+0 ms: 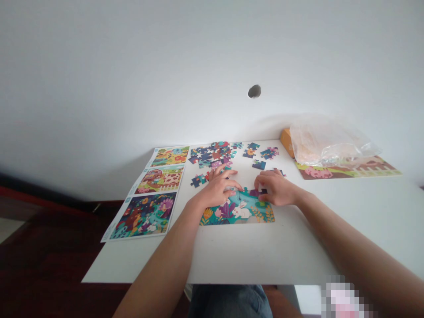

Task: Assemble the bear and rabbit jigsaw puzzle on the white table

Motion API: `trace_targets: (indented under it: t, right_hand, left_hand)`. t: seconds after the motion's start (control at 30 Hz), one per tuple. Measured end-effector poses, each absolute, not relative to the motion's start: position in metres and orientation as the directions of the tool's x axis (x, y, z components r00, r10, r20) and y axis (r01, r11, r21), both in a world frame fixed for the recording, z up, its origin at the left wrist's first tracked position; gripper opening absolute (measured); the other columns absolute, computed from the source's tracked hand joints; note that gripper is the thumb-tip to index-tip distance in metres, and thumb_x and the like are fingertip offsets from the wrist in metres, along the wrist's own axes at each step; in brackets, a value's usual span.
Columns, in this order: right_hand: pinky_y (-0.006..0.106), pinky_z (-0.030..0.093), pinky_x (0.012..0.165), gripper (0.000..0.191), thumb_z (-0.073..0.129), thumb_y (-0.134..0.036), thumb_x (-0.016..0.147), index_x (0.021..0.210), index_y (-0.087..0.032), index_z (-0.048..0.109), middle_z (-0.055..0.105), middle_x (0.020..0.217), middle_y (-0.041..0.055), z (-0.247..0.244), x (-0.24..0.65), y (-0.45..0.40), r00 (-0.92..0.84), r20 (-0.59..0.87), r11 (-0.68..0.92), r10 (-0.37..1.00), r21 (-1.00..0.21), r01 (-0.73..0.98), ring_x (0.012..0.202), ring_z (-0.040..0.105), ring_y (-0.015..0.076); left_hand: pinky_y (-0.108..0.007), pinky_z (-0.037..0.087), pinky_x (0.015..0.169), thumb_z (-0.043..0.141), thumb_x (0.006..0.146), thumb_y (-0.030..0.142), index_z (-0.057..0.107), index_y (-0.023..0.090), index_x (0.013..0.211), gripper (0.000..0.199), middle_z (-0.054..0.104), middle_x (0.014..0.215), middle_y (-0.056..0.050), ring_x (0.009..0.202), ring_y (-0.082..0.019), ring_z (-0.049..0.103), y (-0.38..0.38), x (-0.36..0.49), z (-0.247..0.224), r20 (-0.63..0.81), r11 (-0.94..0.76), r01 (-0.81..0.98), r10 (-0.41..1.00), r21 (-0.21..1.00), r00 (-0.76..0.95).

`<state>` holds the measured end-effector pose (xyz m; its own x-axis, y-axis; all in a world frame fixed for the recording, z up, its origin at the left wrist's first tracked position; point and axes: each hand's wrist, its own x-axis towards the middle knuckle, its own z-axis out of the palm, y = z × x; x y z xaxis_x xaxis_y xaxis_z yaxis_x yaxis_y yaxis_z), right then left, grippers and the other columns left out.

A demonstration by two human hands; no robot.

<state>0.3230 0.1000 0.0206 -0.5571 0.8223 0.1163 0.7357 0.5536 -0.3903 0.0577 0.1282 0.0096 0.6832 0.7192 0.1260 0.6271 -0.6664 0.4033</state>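
A partly joined puzzle [241, 212] with white rabbits and plants lies flat on the white table. Over its upper left part rests my left hand [220, 187], fingers spread, holding nothing. My right hand [273, 187] is at the puzzle's upper right corner, its fingers curled together around a dark purple piece [263, 192] that they partly hide. Loose puzzle pieces [215, 153] are heaped beyond my left hand. A few more, including a dark blue piece [259, 164], lie beyond my right hand.
At the left is a sheet [142, 216] with three printed pictures. A farm puzzle [377, 168] lies at the back right, partly under a clear plastic bag [331, 141], beside an orange box [287, 142]. The wall [198, 79] stands behind the table [245, 260].
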Motion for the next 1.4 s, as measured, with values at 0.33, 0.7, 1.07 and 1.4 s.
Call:
trace_targets:
  t: [0.33,0.7,1.07,1.4]
  right_hand:
    - [0.031,0.035,0.067,0.044,0.047,-0.036,0.091,0.051,-0.021,0.036,0.035,0.05,-0.0029,0.027,0.317,0.091,-0.282,0.48,0.539,0.831,-0.565,0.625,0.052,0.034,0.0118]
    - [0.027,0.02,0.049,0.032,0.055,-0.019,0.074,0.048,-0.019,0.037,0.038,0.045,-0.0049,0.03,0.305,0.083,-0.663,0.068,0.6,0.746,-0.502,0.623,0.048,0.021,0.0096]
    - [0.03,0.044,0.068,0.02,0.055,-0.026,0.089,0.088,-0.021,0.075,0.069,0.074,0.0062,0.028,0.297,0.081,-0.702,0.225,0.687,0.675,-0.539,0.488,0.073,0.058,0.0192]
    - [0.026,0.043,0.064,0.019,0.059,-0.027,0.087,0.091,-0.019,0.076,0.068,0.076,0.006,0.026,0.31,0.09,-0.556,0.184,0.561,0.81,-0.52,0.645,0.064,0.06,0.0144]
  left_hand:
    - [-0.061,0.018,0.117,0.066,0.084,0.014,0.077,0.036,0.101,0.029,0.049,0.144,0.0,0.143,-0.034,0.021,0.125,0.06,0.014,0.107,-0.639,0.645,0.741,0.42,0.664]
    - [-0.06,0.018,0.119,0.069,0.084,0.019,0.077,0.035,0.098,0.023,0.048,0.144,0.0,0.143,-0.035,0.021,0.127,0.058,0.01,0.128,-0.662,0.633,0.725,0.402,0.677]
    - [-0.057,0.017,0.119,0.066,0.087,0.029,0.077,0.033,0.099,0.018,0.052,0.14,-0.001,0.144,-0.034,0.02,0.128,0.058,0.006,0.204,-0.669,0.634,0.733,0.387,0.649]
    - [-0.056,0.022,0.118,0.067,0.084,0.03,0.075,0.026,0.08,0.009,0.06,0.131,0.0,0.139,-0.033,0.028,0.131,0.057,0.005,0.29,-0.646,0.673,0.763,0.361,0.577]
